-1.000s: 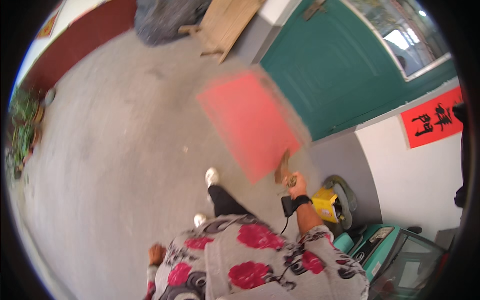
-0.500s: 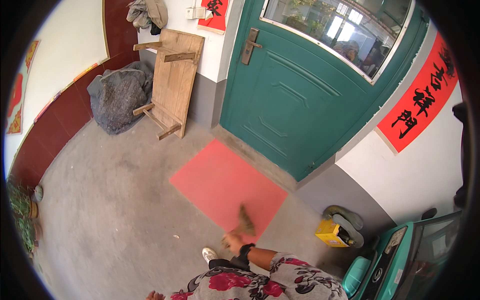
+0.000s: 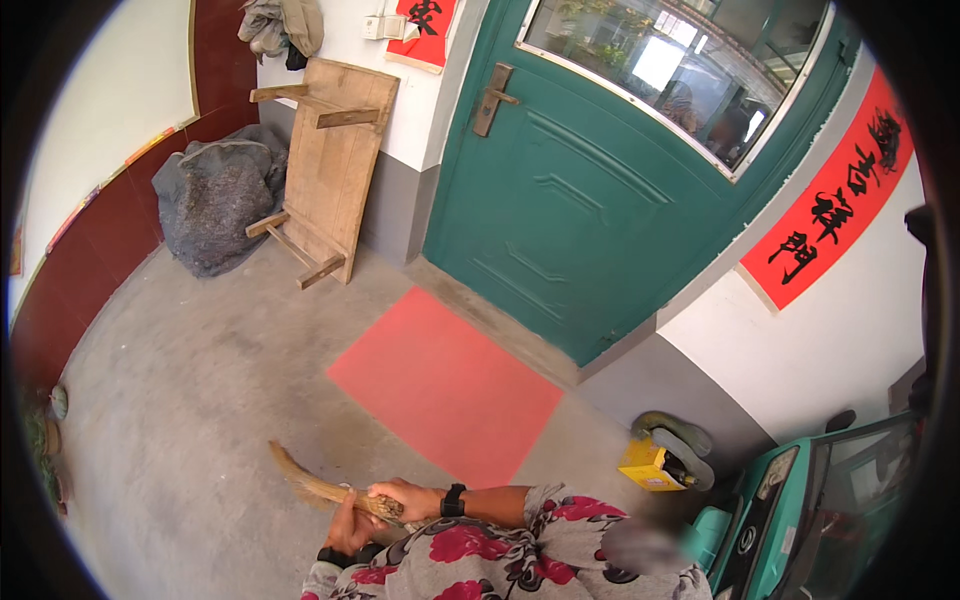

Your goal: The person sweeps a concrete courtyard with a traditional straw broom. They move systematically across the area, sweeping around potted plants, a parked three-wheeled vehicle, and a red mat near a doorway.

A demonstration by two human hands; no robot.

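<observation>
A short tan straw hand broom (image 3: 312,482), slightly curved, is held in front of my body at the lower middle. Its narrower end points up and left over the concrete, while the blunt, rough end lies between my hands. My right hand (image 3: 408,495), below a black wristband, is closed round it from the right. My left hand (image 3: 350,526) grips the same stretch from below, close beside the right. Part of the broom is hidden by my fingers. Just beyond my hands lies a flat red mat (image 3: 445,385).
A green door (image 3: 560,200) stands beyond the mat. A wooden table (image 3: 335,170) leans on its side by a dark covered heap (image 3: 222,200). To the right are a yellow box (image 3: 648,465), shoes (image 3: 680,432) and a green vehicle (image 3: 765,500). Plant pots (image 3: 52,440) line the left.
My right hand has brought the broom left and nearer, away from the mat's near edge. My left hand has risen from the lower edge and taken hold of it too. The view has shifted slightly.
</observation>
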